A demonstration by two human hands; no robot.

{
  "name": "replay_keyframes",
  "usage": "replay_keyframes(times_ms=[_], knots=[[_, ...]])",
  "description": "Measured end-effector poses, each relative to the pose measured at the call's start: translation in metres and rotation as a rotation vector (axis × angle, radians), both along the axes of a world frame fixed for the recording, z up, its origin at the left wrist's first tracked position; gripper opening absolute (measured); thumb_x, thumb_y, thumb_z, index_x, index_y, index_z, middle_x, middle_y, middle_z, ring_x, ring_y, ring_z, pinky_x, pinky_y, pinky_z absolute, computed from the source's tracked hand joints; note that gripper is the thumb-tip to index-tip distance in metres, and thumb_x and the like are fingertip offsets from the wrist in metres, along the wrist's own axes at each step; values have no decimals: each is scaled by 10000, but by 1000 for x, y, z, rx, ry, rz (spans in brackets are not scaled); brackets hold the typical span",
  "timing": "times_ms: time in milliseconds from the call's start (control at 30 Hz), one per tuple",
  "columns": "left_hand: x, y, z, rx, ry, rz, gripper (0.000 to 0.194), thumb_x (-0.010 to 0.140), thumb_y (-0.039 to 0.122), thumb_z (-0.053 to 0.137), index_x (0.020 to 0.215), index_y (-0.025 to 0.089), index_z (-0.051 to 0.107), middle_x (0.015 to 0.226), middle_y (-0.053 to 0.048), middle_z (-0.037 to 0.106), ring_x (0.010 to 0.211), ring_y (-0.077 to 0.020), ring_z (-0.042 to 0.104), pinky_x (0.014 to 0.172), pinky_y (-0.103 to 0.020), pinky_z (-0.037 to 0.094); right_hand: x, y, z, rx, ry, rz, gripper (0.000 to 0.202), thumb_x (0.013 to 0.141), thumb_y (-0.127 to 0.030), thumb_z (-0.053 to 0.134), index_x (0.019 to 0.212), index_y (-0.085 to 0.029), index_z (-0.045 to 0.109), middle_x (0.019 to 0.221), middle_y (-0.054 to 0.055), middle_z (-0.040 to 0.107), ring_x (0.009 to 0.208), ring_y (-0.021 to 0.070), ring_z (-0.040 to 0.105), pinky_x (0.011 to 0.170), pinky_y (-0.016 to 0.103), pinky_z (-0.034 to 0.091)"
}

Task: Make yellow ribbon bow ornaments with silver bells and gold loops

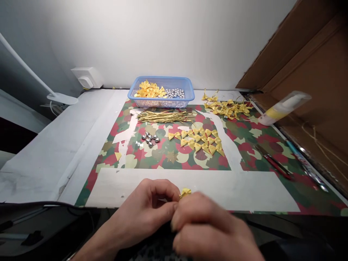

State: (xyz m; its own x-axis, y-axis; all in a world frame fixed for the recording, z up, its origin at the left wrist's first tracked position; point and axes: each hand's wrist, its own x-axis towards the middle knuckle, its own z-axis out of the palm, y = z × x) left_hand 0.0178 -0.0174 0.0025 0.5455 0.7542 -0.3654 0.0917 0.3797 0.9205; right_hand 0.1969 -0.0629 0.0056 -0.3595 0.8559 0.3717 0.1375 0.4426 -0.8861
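Note:
At the near edge of the table my left hand is closed, its thumb and forefinger pinched at a yellow ribbon bow. My right hand is curled right beside it, slightly blurred, with its fingertips meeting my left thumb. What the right fingers grip is hidden. Beyond the hands, several yellow bows lie in loose rows on the camouflage-patterned mat. To their left sits a cluster of small silver bells. Behind these is a bundle of gold wire ties.
A blue basket at the back holds yellow bows and silver bells. Bows with gold loops are heaped to its right. On the right are a bottle, tweezers, pens and cardboard. A white lamp stands left.

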Motion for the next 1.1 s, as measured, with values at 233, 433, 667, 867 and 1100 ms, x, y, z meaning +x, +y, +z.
replay_keyframes(times_ms=[233,433,667,867,1100], knots=[[-1,-5,6,35,-23,-25,180,935,276,633,891,123,718,791,-40,620,764,-176,514,711,-307,422,23,16,-3,247,-446,-242,282,924,-6,481,930,-173,708,789,50,593,735,167,547,612,262,467],[0,-5,5,17,-30,8,207,943,304,621,829,136,657,780,-28,597,749,-166,510,706,-301,418,20,10,-2,343,-583,-254,260,956,-43,477,925,-157,708,761,54,592,732,182,516,619,292,403],[-1,-6,2,-8,-6,29,232,948,336,617,818,143,631,808,-32,619,768,-166,552,726,-293,445,18,12,-7,413,-618,-291,253,963,-57,477,864,-166,682,737,41,585,704,173,487,626,315,317],[-4,-6,-2,-12,-32,19,211,965,319,605,881,132,654,835,-41,635,796,-173,579,763,-304,464,15,12,-14,334,-574,-277,322,1008,-91,396,825,-173,649,774,47,592,714,173,503,629,312,324],[-1,-6,-4,66,-38,30,204,969,299,596,878,136,679,828,-39,612,793,-177,533,745,-307,440,9,9,-12,405,-691,-291,229,953,-52,456,1015,-128,662,724,46,555,671,183,499,595,308,353]])
